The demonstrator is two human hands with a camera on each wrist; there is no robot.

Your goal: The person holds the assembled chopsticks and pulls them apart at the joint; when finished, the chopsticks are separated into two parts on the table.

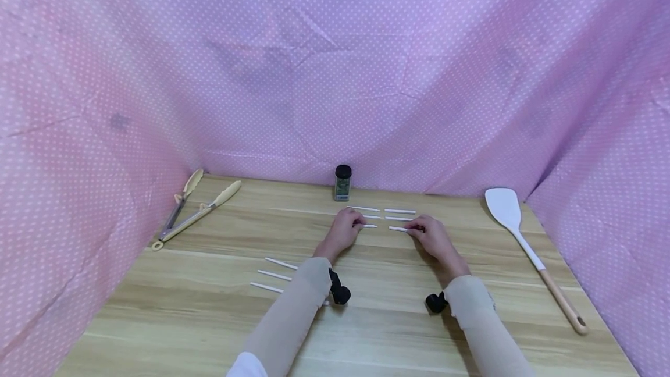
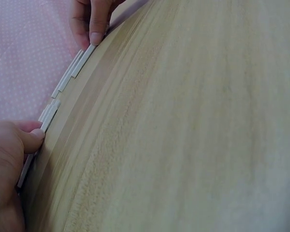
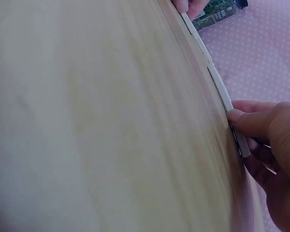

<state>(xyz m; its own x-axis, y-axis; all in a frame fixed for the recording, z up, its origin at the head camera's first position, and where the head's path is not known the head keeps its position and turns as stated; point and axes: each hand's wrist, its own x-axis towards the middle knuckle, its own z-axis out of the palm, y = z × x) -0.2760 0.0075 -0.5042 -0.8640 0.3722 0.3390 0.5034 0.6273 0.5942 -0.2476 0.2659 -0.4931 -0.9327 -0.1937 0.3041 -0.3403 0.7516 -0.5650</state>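
Note:
My left hand [image 1: 342, 230] pinches the near end-to-end row's left white stick [image 1: 370, 226] between thumb and fingers, low over the wooden table. Opposite it, my right hand [image 1: 433, 238] pinches another white stick [image 1: 396, 228], its thumb on the stick's near side in the right wrist view. A small gap parts the two sticks' inner ends. Just behind them lie further thin white sticks [image 1: 400, 211] in two parallel rows, left and right, partly covered by the fingers. Three more white sticks [image 1: 274, 275] lie by my left forearm, their right ends hidden under it.
A spice jar [image 1: 342, 185] with a black lid stands behind the rows. Open tongs [image 1: 189, 223] lie at the far left of the wooden table [image 1: 209, 313]. A white spatula [image 1: 523, 240] with a wooden handle lies along the right edge. Pink dotted cloth [image 1: 314, 74] hangs around.

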